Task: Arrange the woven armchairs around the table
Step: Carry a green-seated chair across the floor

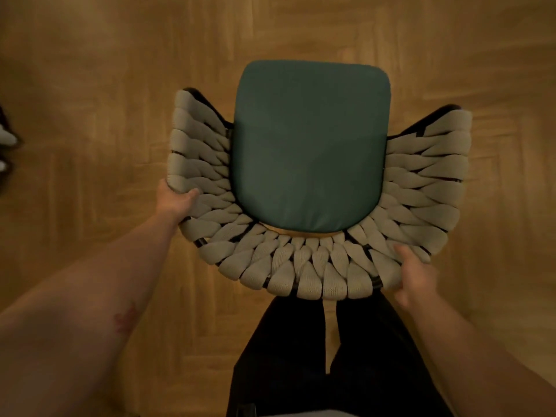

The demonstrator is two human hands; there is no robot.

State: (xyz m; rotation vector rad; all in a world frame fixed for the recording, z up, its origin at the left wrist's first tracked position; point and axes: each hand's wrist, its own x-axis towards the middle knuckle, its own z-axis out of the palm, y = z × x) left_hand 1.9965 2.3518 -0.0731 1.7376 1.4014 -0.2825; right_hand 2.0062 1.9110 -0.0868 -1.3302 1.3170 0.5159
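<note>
I look straight down on a woven armchair [301, 272] with a curved back of pale grey rope bands on a black frame. A dark green seat cushion [310, 145] fills its middle. My left hand [173, 200] grips the rim of the back on the left side, thumb over the weave. On the right rear of the rim, my right hand [416, 278] holds the back with its thumb on top and fingers underneath. The chair's legs are hidden below the seat. No table is in view.
Wooden parquet floor [90, 85] surrounds the chair on all sides. My dark trouser legs [331, 356] stand directly behind the chair back. A dark object with pale parts [6, 136] shows at the far left edge.
</note>
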